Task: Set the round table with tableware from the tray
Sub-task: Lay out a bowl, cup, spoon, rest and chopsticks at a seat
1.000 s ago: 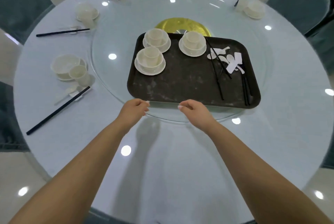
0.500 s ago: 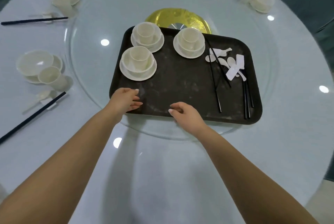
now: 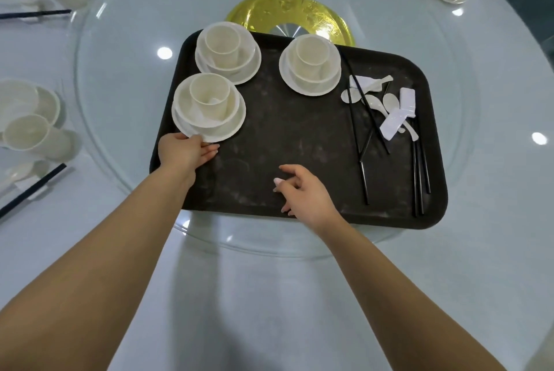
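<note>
At 9 o'clock on the dark tray (image 3: 299, 142), left hand (image 3: 184, 153) has moved up from the near rim, its grip now pinching the nearest plate-bowl-cup stack (image 3: 209, 108), right hand (image 3: 302, 190) loosely curled, empty: pickup starting.

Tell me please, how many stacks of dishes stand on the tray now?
3. One stack is at the near left, with the left hand at its plate rim; one behind it at the far left; one at the far middle of the tray.
</note>
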A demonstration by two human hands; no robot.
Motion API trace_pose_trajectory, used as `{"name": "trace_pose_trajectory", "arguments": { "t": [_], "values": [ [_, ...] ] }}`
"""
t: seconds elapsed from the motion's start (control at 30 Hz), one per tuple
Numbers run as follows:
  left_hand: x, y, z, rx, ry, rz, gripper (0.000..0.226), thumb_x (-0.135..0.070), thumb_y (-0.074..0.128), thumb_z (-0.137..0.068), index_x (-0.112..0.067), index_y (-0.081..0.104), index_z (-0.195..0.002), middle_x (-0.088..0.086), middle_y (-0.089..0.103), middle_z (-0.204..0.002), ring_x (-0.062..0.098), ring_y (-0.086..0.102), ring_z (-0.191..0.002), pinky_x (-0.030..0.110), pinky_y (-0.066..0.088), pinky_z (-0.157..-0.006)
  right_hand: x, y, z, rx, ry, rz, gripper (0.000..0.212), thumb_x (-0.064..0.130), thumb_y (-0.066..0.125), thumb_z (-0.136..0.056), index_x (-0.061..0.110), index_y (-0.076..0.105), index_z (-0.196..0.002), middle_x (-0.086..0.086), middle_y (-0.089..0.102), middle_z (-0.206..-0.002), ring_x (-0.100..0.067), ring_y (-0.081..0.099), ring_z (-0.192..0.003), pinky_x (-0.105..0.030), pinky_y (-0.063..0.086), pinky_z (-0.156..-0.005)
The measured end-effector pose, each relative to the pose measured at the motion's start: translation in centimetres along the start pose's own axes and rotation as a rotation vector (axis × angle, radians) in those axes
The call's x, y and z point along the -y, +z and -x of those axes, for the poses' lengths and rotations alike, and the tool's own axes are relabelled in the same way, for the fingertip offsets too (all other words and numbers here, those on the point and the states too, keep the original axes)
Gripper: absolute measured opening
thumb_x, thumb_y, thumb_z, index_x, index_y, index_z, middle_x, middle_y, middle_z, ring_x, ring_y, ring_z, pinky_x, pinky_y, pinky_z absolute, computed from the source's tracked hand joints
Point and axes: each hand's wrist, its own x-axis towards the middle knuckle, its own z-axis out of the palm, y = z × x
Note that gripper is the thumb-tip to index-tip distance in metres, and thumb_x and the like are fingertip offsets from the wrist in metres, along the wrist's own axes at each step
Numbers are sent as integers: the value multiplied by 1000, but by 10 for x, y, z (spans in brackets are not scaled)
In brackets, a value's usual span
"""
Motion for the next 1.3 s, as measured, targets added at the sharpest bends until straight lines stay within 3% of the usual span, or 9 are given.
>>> {"name": "trace_pose_trajectory", "arguments": {
  "t": [0.13, 0.3, 0.47, 0.63, 0.83, 0.97, 1.1, 1.2, 1.3],
  "values": [
    [3, -7, 10, 33, -3, -31, 18, -10, 58, -96, -8, 53, -113, 12, 70, -97, 17, 74, -75, 22, 58, -59, -5, 0, 8, -33, -31, -37, 32, 33, 57, -96, 28, 56, -127, 7, 69, -87, -3, 66, -63, -31, 59, -76],
    [17, -27, 45, 110, 48, -62, 13, -11, 63, -93, -6, 62, -106, 14, 73, -92, 16, 74, -74, 21, 58, -59, -3, -2, 30, -74, -51, -106, 21, 29, 58, -95, 32, 59, -116, 6, 70, -86, -6, 69, -72, -38, 58, -84],
    [35, -62, 91, 165, 99, -51, 8, -9, 63, -93, -6, 63, -100, 9, 75, -76, 20, 74, -73, 21, 57, -58, 9, 9, 59, -61, -81, -118, 33, 32, 58, -94, 28, 55, -126, 3, 71, -87, -11, 69, -78, -42, 56, -88],
    [62, -107, 137, 231, 125, -110, 9, -7, 62, -93, -6, 63, -102, 14, 73, -75, 23, 73, -71, 24, 57, -58, 16, 28, 87, -70, -73, -127, 37, 27, 58, -96, 20, 52, -131, 2, 69, -87, -15, 69, -78, -40, 57, -82],
    [107, -165, 169, 220, 53, -195, 13, -4, 59, -94, -4, 58, -107, 16, 71, -72, 24, 72, -65, 27, 58, -58, -4, 67, 127, 11, -8, -133, 33, 10, 51, -95, 15, 55, -128, -2, 65, -88, -12, 66, -71, -15, 49, -59],
    [144, -193, 180, 171, -2, -233, 17, -7, 60, -93, -6, 59, -110, 21, 71, -85, 24, 71, -67, 32, 60, -64, -26, 95, 151, 98, 44, -51, 34, 13, 54, -95, 17, 53, -128, -3, 67, -92, -16, 68, -73, -23, 54, -66],
    [176, -218, 187, 134, -54, -262, 23, -8, 62, -92, -8, 59, -115, 18, 72, -88, 25, 72, -71, 35, 61, -68, -49, 117, 171, 162, 118, -56, 36, 9, 54, -91, 14, 54, -127, -6, 67, -90, -16, 66, -68, -26, 54, -64],
    [188, -235, 187, 98, -61, -252, 26, -5, 61, -92, -8, 60, -118, 16, 72, -85, 24, 72, -70, 33, 60, -64, -58, 130, 181, 218, 159, -62, 38, 5, 49, -89, 14, 54, -125, -5, 65, -84, -18, 64, -67, -38, 56, -72],
    [192, -243, 186, 68, -54, -276, 27, -4, 60, -92, -10, 59, -119, 14, 72, -84, 21, 72, -68, 29, 58, -61, -57, 139, 184, 249, 167, -66, 38, 4, 48, -88, 15, 53, -125, -3, 64, -81, -17, 64, -65, -33, 55, -67]
  ]
}}
